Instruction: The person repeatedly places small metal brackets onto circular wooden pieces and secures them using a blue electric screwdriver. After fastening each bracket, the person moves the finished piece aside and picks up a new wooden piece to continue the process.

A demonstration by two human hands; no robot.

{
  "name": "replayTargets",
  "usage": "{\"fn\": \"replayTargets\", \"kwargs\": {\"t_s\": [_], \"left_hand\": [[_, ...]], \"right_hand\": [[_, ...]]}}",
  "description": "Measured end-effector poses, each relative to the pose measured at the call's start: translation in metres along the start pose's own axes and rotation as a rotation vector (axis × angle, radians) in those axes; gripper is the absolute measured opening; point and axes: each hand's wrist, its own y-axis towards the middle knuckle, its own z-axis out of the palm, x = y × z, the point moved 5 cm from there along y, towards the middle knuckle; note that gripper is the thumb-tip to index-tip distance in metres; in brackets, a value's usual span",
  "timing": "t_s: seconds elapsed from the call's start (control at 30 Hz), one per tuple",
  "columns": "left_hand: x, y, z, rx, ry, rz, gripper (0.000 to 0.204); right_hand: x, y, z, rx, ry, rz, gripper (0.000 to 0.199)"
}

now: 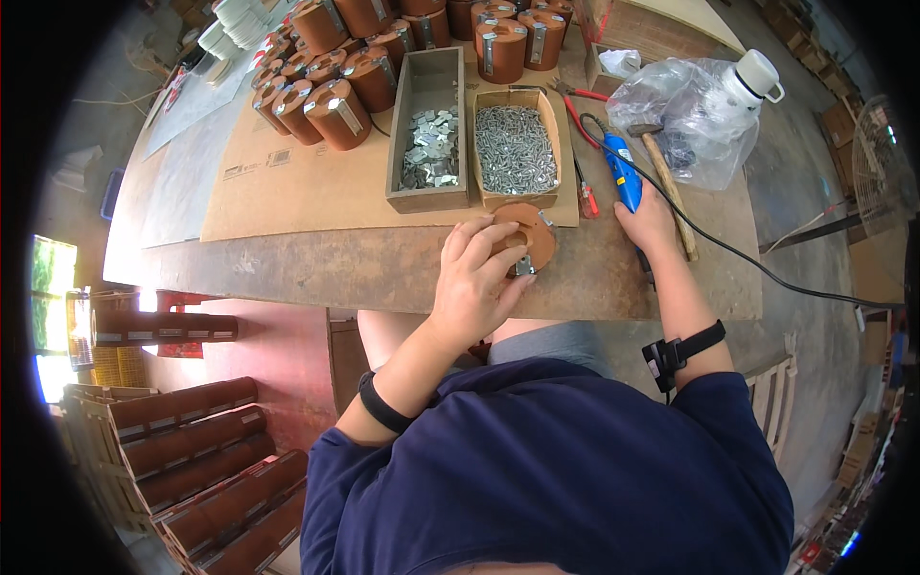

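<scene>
My left hand [476, 273] is closed around a short brown cylinder [541, 247] with a hole in its middle, near the table's front edge. The thumb is at a small metal plate [523, 266] on its near side; another metal piece shows at the far right rim. To the right, my right hand [648, 218] grips a blue corded electric screwdriver [623, 172], its dark end toward me. Beyond the cylinder stand a cardboard box of screws [517, 149] and a long grey tray [396, 172] holding loose metal plates [433, 144].
Many brown cylinders [501, 53] with metal strips crowd the table's far side. Pliers [580, 94], a red-handled screwdriver [588, 203], a wooden-handled hammer [671, 192] and a bagged white bottle [755, 77] lie around the blue tool. Its black cord [767, 271] runs right. Long brown tubes [196, 441] are stacked lower left.
</scene>
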Motion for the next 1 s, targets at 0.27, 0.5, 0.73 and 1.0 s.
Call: {"fn": "replayTargets", "kwargs": {"t_s": [0.27,0.5,0.73,1.0], "left_hand": [[0.004,-0.004,0.002,-0.069,-0.069,-0.027,0.037],[0.005,-0.008,0.004,-0.093,-0.08,-0.035,0.037],[0.006,-0.008,0.005,-0.091,-0.068,-0.034,0.038],[0.002,0.017,-0.01,-0.058,-0.011,-0.008,0.045]], "right_hand": [[0.001,0.0,-0.001,0.025,-0.014,0.029,0.066],[0.0,0.0,0.0,0.022,-0.009,0.023,0.066],[-0.001,0.001,0.002,0.02,-0.007,0.018,0.066],[-0.004,0.001,0.003,0.003,0.008,0.003,0.067]]}}
